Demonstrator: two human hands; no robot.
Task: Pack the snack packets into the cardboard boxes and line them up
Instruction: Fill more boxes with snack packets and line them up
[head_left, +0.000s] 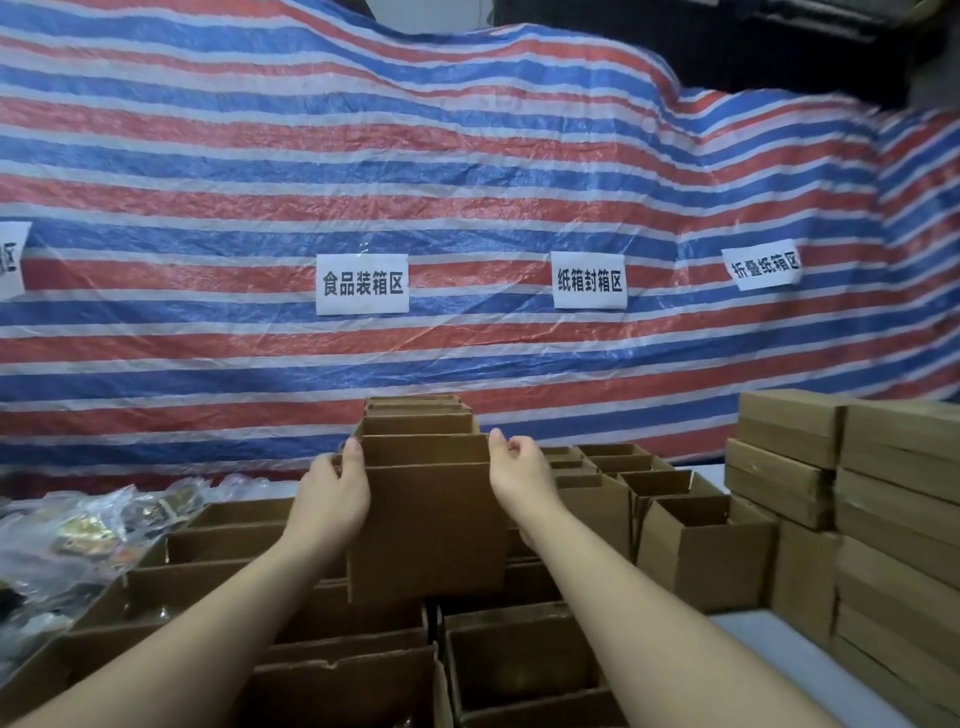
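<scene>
I hold an open-topped brown cardboard box (426, 530) raised above the rows of boxes on the table. My left hand (332, 493) grips its left side, thumb at the top rim. My right hand (519, 478) grips its right side, fingers curled over the rim. More open boxes (415, 423) stand in a line behind it. Open cardboard boxes (519, 670) fill the table below my forearms. Snack packets in clear crinkled plastic (78, 540) lie at the left. What is inside the held box is hidden.
Closed flat cartons (893, 499) are stacked at the right edge. Further open boxes (691, 551) stand at the mid right. A red, white and blue striped tarp (467, 182) with paper labels hangs behind. A strip of white table (769, 639) shows at the lower right.
</scene>
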